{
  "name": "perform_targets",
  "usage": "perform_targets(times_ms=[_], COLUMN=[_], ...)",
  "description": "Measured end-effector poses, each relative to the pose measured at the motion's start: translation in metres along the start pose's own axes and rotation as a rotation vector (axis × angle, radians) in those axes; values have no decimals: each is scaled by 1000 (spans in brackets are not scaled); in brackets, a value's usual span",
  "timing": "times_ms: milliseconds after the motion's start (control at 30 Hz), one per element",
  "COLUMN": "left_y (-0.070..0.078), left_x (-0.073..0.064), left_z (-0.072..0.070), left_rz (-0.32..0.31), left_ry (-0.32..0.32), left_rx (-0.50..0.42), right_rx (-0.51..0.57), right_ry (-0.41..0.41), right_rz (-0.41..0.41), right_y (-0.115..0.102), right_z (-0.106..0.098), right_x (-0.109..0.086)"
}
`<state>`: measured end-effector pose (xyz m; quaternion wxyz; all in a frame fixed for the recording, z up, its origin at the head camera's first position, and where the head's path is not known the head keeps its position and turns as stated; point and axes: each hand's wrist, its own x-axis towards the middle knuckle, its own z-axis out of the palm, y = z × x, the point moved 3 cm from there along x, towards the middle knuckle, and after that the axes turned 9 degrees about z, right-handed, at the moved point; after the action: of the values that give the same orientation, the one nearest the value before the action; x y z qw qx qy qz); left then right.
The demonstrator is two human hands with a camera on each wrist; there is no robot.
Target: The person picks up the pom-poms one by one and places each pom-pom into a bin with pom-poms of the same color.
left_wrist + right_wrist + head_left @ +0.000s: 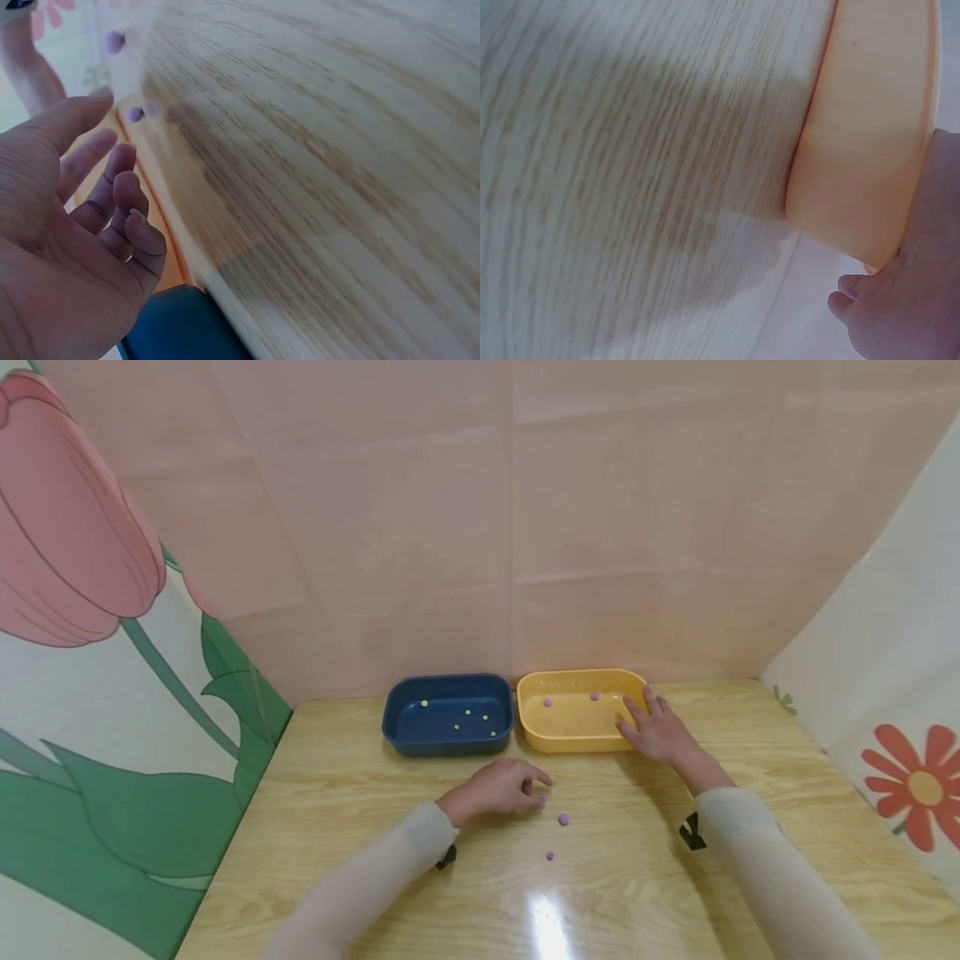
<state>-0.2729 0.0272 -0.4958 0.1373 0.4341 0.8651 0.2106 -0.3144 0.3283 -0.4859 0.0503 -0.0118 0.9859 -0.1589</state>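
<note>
My left hand (504, 785) hovers low over the table with its fingers loosely bent and a gap between thumb and forefinger. By its thumb tip is a small purple ball (543, 798); two more, a larger purple ball (564, 819) and a tiny purple ball (550, 856), lie nearer me. In the left wrist view the palm (67, 277) shows nothing held. My right hand (660, 732), fingers spread, is over the right end of the yellow tray (577, 745). Inside that tray sit a purple ball (595, 697) and another purple ball (547, 702).
A dark blue tray (450, 748) stands left of the yellow one, almost touching it, with several small yellow-green balls (424, 703) inside. Both trays are at the back of the wooden table (337, 827), close to a pink cloth backdrop (420, 527).
</note>
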Motion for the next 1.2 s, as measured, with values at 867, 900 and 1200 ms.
perform_targets(times_ms=[867,900,1200], left_y=[-8,-8,-7], left_x=[4,4,7], left_z=[9,9,13], left_rz=[6,5,6], left_ry=[-12,-7,34], left_rx=[5,-3,-29], right_rx=[1,-2,-17], right_ry=[4,4,11], right_rz=[4,5,-2], right_y=[-1,-1,0], right_z=[-1,-1,1], right_x=[-1,0,0])
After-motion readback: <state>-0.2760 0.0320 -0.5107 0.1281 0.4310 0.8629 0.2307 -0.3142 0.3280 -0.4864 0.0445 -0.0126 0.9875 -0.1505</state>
